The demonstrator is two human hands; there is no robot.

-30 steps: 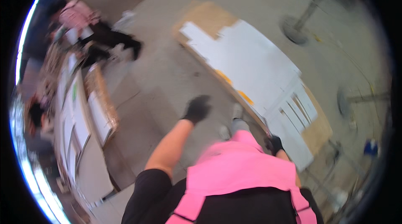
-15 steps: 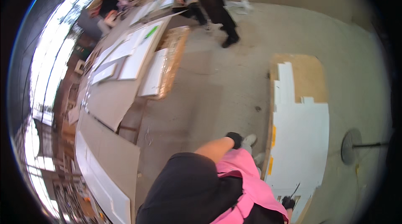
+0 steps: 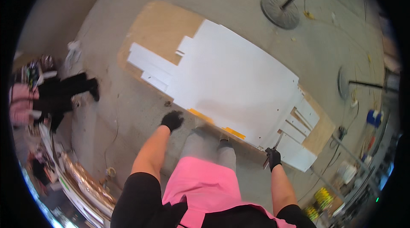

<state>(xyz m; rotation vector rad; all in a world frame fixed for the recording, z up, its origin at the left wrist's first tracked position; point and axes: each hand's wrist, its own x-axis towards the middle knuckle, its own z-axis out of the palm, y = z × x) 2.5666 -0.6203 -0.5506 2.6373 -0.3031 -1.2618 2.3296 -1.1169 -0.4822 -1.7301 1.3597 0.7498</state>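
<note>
A large white sheet (image 3: pixel 239 70) with stepped, notched ends lies on a brown board table (image 3: pixel 166 19) in front of me. My right hand (image 3: pixel 273 158), in a black glove, is closed around a thin metal tool (image 3: pixel 278 141) at the sheet's near right edge; its exact kind is unclear. My left hand (image 3: pixel 172 120), also black-gloved, hangs just off the table's near edge. Its fingers look loosely stretched, slightly blurred, with nothing visible in them. Two yellow strips (image 3: pixel 200 116) lie along the sheet's near edge.
Beyond the table stands a round metal base (image 3: pixel 279 10) with a pole; another round base (image 3: pixel 343 83) is at the right. A person in pink and black (image 3: pixel 55 95) is at the far left. Wrapped panels (image 3: pixel 87 181) lie lower left. A white bucket (image 3: pixel 347 171) sits at right.
My view has swung round to the right, so the table now lies across the front. My left hand has come up near the table's edge; my right hand still holds the tool.
</note>
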